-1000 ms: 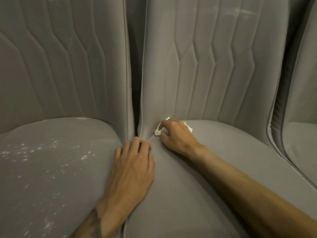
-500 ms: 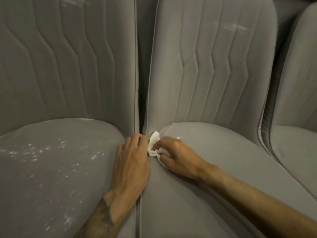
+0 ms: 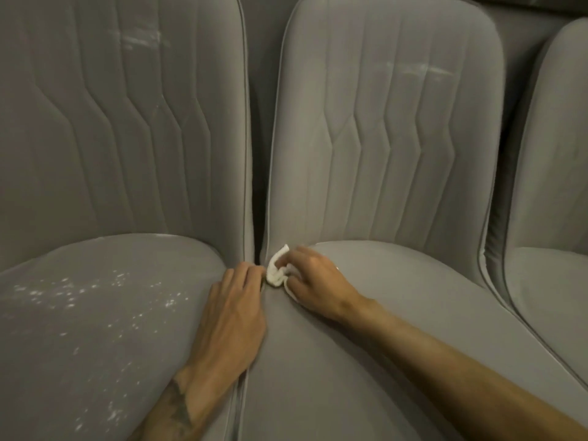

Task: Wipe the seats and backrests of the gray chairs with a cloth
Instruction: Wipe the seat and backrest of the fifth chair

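Right hand [image 3: 313,278] is pinching the cloth [image 3: 276,268] at the seat crevice; left hand [image 3: 234,310], lying flat, is apparently parting the gap; firmer pressure advisable.

White specks [image 3: 79,291] were scattered at lower left. Pale smears [image 3: 140,38] were seen higher up, and a dark band [image 3: 541,3] at top right.

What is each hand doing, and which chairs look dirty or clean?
Right hand: closed on the cloth, at the middle seat's back corner.
Left hand: flat, empty, pressed on the gap between two seats.
Cloth: white, crumpled, on the seat.
Left seat: speckled with white spots.
Middle seat: no spots visible.
Left backrest: white smears.
Middle backrest: white smear.
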{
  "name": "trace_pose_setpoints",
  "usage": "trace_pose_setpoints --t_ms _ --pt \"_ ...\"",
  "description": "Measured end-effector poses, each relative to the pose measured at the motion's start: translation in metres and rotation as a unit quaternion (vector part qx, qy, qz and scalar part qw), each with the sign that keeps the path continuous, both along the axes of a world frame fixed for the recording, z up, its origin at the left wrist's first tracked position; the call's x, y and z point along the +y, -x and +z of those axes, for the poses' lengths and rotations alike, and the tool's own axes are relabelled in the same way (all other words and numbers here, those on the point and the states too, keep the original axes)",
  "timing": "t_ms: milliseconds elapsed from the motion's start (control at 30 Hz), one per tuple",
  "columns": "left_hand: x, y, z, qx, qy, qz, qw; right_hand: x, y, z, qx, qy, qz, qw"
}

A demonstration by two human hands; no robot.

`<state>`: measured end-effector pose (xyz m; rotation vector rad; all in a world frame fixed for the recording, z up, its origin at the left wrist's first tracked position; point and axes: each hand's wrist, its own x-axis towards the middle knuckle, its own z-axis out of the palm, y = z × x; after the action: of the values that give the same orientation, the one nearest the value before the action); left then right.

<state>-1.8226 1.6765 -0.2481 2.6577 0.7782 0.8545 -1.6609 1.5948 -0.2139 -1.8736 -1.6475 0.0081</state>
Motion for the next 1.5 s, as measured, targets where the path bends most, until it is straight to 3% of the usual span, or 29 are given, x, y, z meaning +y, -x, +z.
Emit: trace_pose_setpoints --t_ms 100,267,500,633,867,967,1067,1133,1333,1500 --pt "-0.001 -0.001 0.0 -0.004 0.004 0.001 1.0 0.004 -0.001 -0.01 0.008 -0.022 -0.01 1.0" --pt "-0.003 -0.003 0.001 0.022 -0.027 -0.013 0.999 -0.004 -0.017 -0.013 -0.043 0.024 0.093 0.995" --pt "0.009 -0.06 0.023 0.034 -0.151 0.064 0.986 -0.002 -0.094 0.017 -0.103 -0.123 -0.024 0.987" --pt "0.028 -0.1 0.049 -0.029 -0.19 0.087 0.978 -0.014 -0.148 0.055 -0.183 -0.189 -0.122 0.957" --pt "0.071 -0.16 0.115 -0.125 -0.24 0.1 0.958 -0.047 -0.25 0.143 -0.309 -0.263 -0.304 0.862" --pt "0.083 -0.184 0.141 -0.152 -0.269 0.112 0.945 -0.047 -0.279 0.174 -0.331 -0.29 -0.339 0.831" --pt "0.094 -0.198 0.149 -0.193 -0.279 0.115 0.933 -0.042 -0.282 0.157 -0.403 -0.264 -0.321 0.815" --pt "0.099 -0.201 0.146 -0.212 -0.281 0.114 0.929 -0.039 -0.285 0.16 -0.419 -0.249 -0.322 0.811" --pt "0.106 -0.205 0.142 -0.223 -0.298 0.111 0.921 -0.011 -0.305 0.251 -0.382 -0.245 -0.36 0.815" --pt "0.107 -0.205 0.138 -0.229 -0.302 0.109 0.919 -0.028 -0.283 0.203 -0.346 -0.257 -0.324 0.842"
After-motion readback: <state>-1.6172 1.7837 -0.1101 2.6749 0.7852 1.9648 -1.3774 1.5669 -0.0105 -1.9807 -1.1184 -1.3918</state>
